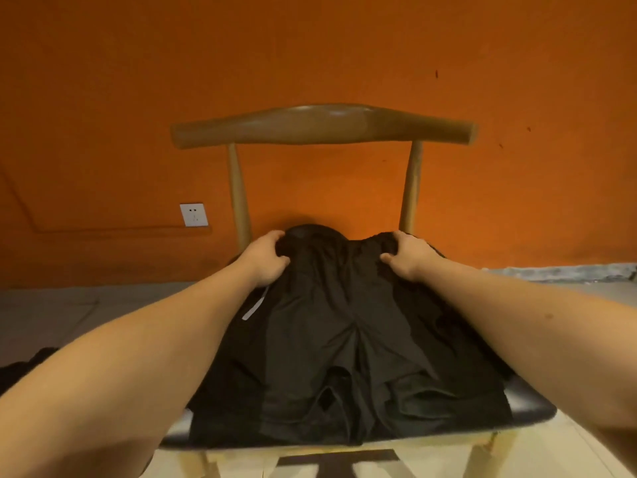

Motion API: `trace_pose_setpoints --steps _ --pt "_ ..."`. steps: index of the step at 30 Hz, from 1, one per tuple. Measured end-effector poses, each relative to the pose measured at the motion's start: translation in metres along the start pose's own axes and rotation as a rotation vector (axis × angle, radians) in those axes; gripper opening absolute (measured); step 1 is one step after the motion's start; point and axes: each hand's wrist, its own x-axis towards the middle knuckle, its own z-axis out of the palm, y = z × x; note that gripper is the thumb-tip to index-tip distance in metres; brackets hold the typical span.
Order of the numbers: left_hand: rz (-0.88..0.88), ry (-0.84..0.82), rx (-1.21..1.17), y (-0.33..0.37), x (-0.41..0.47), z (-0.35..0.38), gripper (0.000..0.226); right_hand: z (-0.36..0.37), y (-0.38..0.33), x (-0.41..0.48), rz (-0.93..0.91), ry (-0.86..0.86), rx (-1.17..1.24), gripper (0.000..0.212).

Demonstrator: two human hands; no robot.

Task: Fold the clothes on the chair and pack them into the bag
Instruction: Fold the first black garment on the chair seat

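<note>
My left hand and my right hand each grip one end of the waistband of the black shorts. Fingers and thumbs are curled into the cloth at the back edge of the chair seat. The shorts lie spread over darker clothing, legs reaching the seat's front edge. A white strip shows beside my left wrist.

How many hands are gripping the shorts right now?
2. The left hand grips the shorts at the waistband's left end; the right hand grips the right end.
</note>
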Motion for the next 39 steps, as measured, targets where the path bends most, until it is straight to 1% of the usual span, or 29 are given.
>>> trace_pose_setpoints --steps 1,3,5,7,9,10,12,13,14,15,17,18,20,22,23,26,28,30,31,32,34,35,37,39 --pt "0.032 0.01 0.021 0.005 -0.014 -0.005 0.051 -0.006 -0.005 -0.01 -0.026 0.031 0.005 0.052" --pt "0.079 0.004 0.049 0.012 -0.048 -0.014 0.031 -0.019 -0.018 -0.042 -0.099 0.056 0.088 0.042" --pt "0.138 -0.01 0.055 0.015 -0.091 -0.018 0.026 -0.026 -0.031 -0.083 -0.207 0.077 0.189 0.039" --pt "0.182 -0.017 0.023 0.011 -0.136 -0.019 0.026 -0.026 -0.041 -0.133 -0.289 0.077 0.281 0.039" --pt "0.245 0.0 0.027 0.003 -0.173 -0.015 0.027 -0.021 -0.044 -0.184 -0.358 0.039 0.309 0.046" --pt "0.273 0.034 0.04 -0.004 -0.187 -0.013 0.027 -0.016 -0.044 -0.207 -0.399 0.007 0.302 0.052" --pt "0.301 0.105 0.046 -0.017 -0.209 -0.012 0.027 -0.007 -0.042 -0.242 -0.481 -0.051 0.238 0.067" --pt "0.304 0.099 0.047 -0.025 -0.217 -0.014 0.031 0.0 -0.041 -0.252 -0.511 -0.073 0.182 0.073" --pt "0.302 0.058 0.061 -0.031 -0.224 -0.016 0.038 0.007 -0.038 -0.259 -0.528 -0.081 0.121 0.076" --pt "0.304 0.003 0.103 -0.038 -0.229 -0.017 0.047 0.015 -0.036 -0.264 -0.528 -0.066 0.077 0.073" --pt "0.326 -0.05 0.224 -0.053 -0.233 -0.02 0.059 0.028 -0.03 -0.27 -0.489 0.002 0.072 0.057" --pt "0.328 -0.044 0.264 -0.06 -0.232 -0.021 0.057 0.032 -0.028 -0.271 -0.462 0.027 0.087 0.048" --pt "0.333 0.005 0.285 -0.07 -0.228 -0.025 0.039 0.037 -0.024 -0.269 -0.43 0.049 0.068 0.038" --pt "0.326 0.068 0.298 -0.076 -0.224 -0.03 0.025 0.036 -0.021 -0.265 -0.405 0.077 0.018 0.036" --pt "0.305 0.099 0.304 -0.078 -0.223 -0.033 0.024 0.033 -0.02 -0.263 -0.375 0.096 0.005 0.035" --pt "0.213 0.159 0.322 -0.084 -0.223 -0.041 0.033 0.028 -0.017 -0.261 -0.272 0.127 0.007 0.034" --pt "0.189 0.138 0.34 -0.086 -0.228 -0.044 0.032 0.03 -0.015 -0.266 -0.275 0.122 0.046 0.032" --pt "0.204 0.122 0.35 -0.084 -0.233 -0.047 0.028 0.03 -0.013 -0.272 -0.31 0.116 0.145 0.037" --pt "0.216 0.125 0.347 -0.079 -0.234 -0.048 0.029 0.027 -0.012 -0.275 -0.311 0.122 0.2 0.041" --pt "0.229 0.13 0.335 -0.072 -0.235 -0.048 0.03 0.023 -0.009 -0.275 -0.304 0.146 0.259 0.042" --pt "0.274 0.169 0.321 -0.052 -0.233 -0.043 0.024 0.013 0.002 -0.273 -0.249 0.222 0.352 0.043" --pt "0.307 0.197 0.323 -0.038 -0.232 -0.038 0.021 0.007 0.01 -0.27 -0.208 0.273 0.372 0.049" --pt "0.366 0.206 0.297 -0.003 -0.232 -0.022 0.021 -0.001 0.029 -0.264 -0.085 0.353 0.349 0.065" --pt "0.414 0.142 0.241 0.034 -0.233 -0.001 0.029 -0.006 0.048 -0.255 0.095 0.331 0.299 0.072"
